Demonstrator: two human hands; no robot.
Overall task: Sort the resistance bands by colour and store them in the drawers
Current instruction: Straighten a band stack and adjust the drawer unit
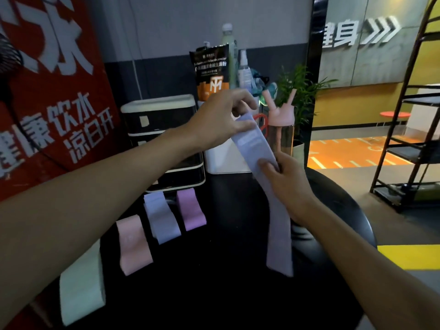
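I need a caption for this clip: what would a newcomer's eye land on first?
First the long lavender band held up mid-frame, pinched at its top by the left hand and gripped lower down by the right hand. Then four folded bands on the black table at lower left: pale band, pink band, folded lavender band, purple band. A big red banner fills the left side.

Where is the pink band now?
Head view: the pink band lies on the black table, left of centre, between the white band and the lavender band beside it.
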